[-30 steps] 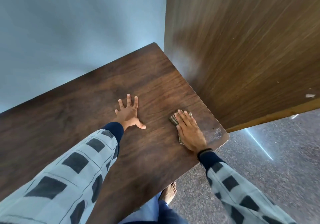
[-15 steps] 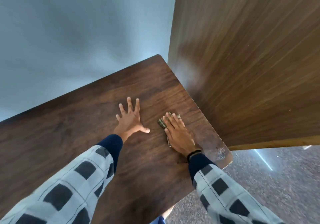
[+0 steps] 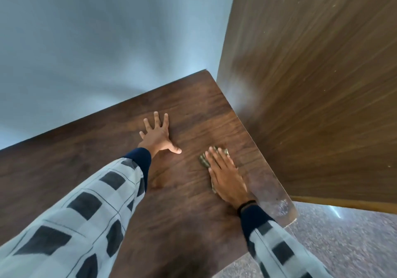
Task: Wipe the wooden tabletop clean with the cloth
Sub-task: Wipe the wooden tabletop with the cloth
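The wooden tabletop (image 3: 90,176) is dark brown and fills the middle of the view. Its far edge runs along a pale blue wall (image 3: 96,41). Its right edge meets a tall brown wooden panel (image 3: 311,84) that stands straight up beside it. The far right corner of the top sits right where the wall and the panel come together. The near right corner (image 3: 283,209) is rounded and looks worn and pale. Past that corner there is grey speckled floor (image 3: 343,245).

The left hand (image 3: 158,135) lies flat on the wood with its fingers spread wide and the thumb pointing to the right. It holds nothing.

The right hand (image 3: 225,174) lies flat too, palm down, with the fingers stretched out. It presses on the cloth (image 3: 204,160). The cloth is small, bunched up and greenish brown. Most of it is hidden under the hand. Only bits peek out at the fingertips and along the left side of the hand. The hand does not curl around the cloth; it just pushes it onto the wood.

The cloth is near the right edge of the top, close to the panel but not touching it. The two hands are near each other with bare wood between them.

There is a lot of bare wood to the left of the left arm. There is only a thin strip of wood between the right hand and the panel.

Both arms wear pale sleeves (image 3: 81,213) with dark squares and dark blue cuffs. A dark band (image 3: 247,204) goes around the right wrist.
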Demonstrator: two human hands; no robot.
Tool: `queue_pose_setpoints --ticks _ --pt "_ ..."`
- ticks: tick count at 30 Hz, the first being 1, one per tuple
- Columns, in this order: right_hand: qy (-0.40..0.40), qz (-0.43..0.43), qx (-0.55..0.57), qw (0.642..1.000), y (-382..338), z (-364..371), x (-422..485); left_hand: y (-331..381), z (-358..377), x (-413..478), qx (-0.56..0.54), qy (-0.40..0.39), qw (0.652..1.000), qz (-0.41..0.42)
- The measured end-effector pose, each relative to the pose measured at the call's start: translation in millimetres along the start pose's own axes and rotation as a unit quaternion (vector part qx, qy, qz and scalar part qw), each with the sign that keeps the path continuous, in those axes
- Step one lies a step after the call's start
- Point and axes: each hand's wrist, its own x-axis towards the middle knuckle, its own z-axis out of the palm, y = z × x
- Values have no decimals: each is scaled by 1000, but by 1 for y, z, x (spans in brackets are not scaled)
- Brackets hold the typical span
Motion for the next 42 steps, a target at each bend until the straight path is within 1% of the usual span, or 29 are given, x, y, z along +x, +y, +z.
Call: queue_pose_setpoints --ticks 1,2,3,6,9,10,11,14,16,19,23,24,25,27,29,31,33,36,39,42 --pt "-15 -42 -10 999 9 -2 -13 0 0 0 -6 -1 1000 2" --pt "-27 -60 -10 998 18 -6 -22 0 1 1 -12 -1 1000 4" --pt "-32 -56 -4 998 26 -10 -25 1 1 1 -16 -1 1000 5" --pt "-25 21 10 999 29 -12 1 6 0 2 -19 -2 1000 4" --pt "8 106 17 994 4 -9 42 5 -1 3 -19 0 1000 0" --pt "17 116 25 993 -3 -7 47 3 -2 2 -17 0 1000 -1" --pt "13 102 24 994 -6 -5 46 2 -2 2 -17 2 1000 -1" --pt "-40 -1 9 999 3 -7 14 2 0 2 -16 3 1000 3" --pt "-68 -29 10 997 19 -14 -4 5 2 3 -14 6 1000 5" --pt "-63 -21 12 998 34 -19 13 8 1 3 -16 8 1000 1" --pt "-6 57 33 998 19 -21 84 4 -2 5 -9 6 1000 -9" --pt "0 64 34 997 13 -21 94 3 -4 5 -7 4 1000 -12" --pt "0 54 27 998 8 -19 96 2 -4 6 -4 3 1000 -13" --pt "-7 -9 11 1000 9 -15 83 3 -4 6 -4 2 1000 -12" --pt "-20 -58 24 998 22 -16 61 3 -5 7 -7 2 1000 -14" --pt "-31 -59 37 997 33 -18 45 3 -3 8 -8 5 1000 -15" --pt "-25 -55 41 997 37 -19 50 4 -3 9 -8 3 1000 -17" --pt "-8 -45 43 998 30 -20 95 6 -4 9 -7 -1 1000 -19" --pt "0 -13 51 999 21 -21 151 6 -4 8 -6 1 1000 -20" --pt "4 -5 43 999 17 -18 153 5 -3 8 -4 3 1000 -17"
